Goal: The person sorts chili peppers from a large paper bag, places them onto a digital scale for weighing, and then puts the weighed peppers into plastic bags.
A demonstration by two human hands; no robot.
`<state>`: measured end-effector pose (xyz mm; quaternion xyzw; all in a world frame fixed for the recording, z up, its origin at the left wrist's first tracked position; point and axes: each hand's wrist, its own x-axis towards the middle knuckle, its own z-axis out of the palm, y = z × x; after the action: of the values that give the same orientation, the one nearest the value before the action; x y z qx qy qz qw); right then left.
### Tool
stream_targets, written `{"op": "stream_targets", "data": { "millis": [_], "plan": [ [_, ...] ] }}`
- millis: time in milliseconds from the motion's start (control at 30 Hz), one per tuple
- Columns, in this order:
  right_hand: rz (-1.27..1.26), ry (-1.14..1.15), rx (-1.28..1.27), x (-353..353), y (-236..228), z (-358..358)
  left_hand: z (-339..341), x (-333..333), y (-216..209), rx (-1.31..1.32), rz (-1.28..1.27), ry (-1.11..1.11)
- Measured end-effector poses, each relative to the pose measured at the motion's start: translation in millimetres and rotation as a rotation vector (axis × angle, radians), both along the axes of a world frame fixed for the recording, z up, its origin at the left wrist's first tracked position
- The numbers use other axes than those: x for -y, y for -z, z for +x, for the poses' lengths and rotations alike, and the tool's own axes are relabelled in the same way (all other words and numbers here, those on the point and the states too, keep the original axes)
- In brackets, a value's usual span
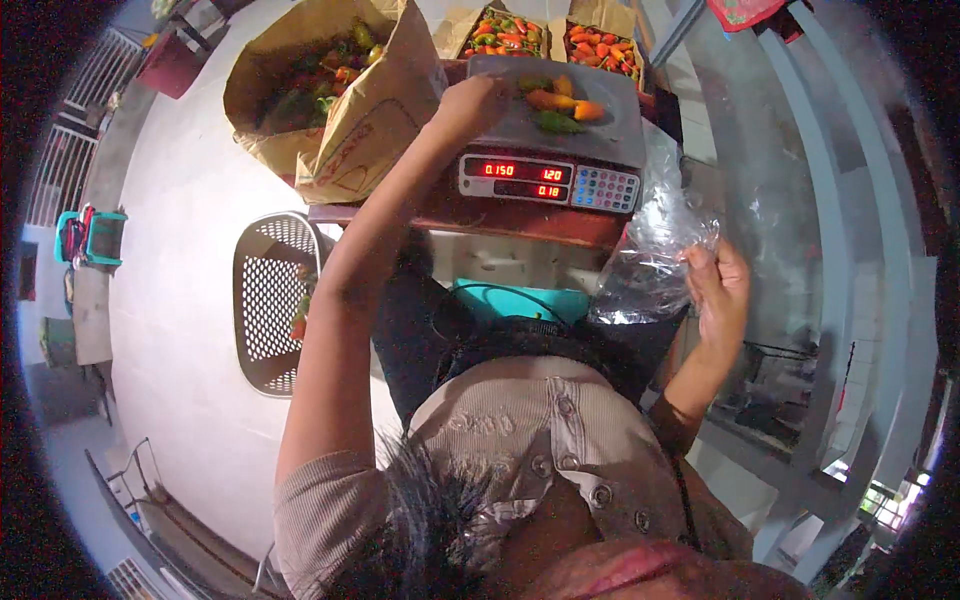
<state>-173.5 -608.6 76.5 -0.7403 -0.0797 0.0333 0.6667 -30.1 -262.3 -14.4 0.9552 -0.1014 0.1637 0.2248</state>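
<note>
My left hand [476, 104] reaches over the left side of the digital scale [620, 140], its fingers curled down. Whatever it holds, if anything, is hidden behind the hand. Beside it on the grey scale plate lie several peppers, orange ones [552, 101] and a green one [559, 122]. Red digits glow on the front display [518, 180]. Off to the right, below the scale, my right hand [717, 284] pinches a clear plastic bag [650, 255] that hangs crumpled along the scale's right side.
A large brown paper bag [362, 130] of mixed peppers stands left of the scale. Behind it are two smaller paper bags of red and orange peppers [503, 36]. A white perforated basket [270, 305] sits on the floor at left. Blue-grey metal posts [810, 110] rise at right.
</note>
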Motion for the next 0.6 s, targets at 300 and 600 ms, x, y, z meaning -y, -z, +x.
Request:
{"op": "stream_targets", "data": {
  "millis": [300,600],
  "plan": [
    [-0.064,0.035,0.011,-9.7,-3.9,-1.8,28.5,-5.4,27.3,0.042,-0.202,0.036],
    [-0.020,0.100,-0.062,-10.3,3.4,2.6,100.0,39.6,44.4,-0.122,-0.029,0.176]
  ]
}}
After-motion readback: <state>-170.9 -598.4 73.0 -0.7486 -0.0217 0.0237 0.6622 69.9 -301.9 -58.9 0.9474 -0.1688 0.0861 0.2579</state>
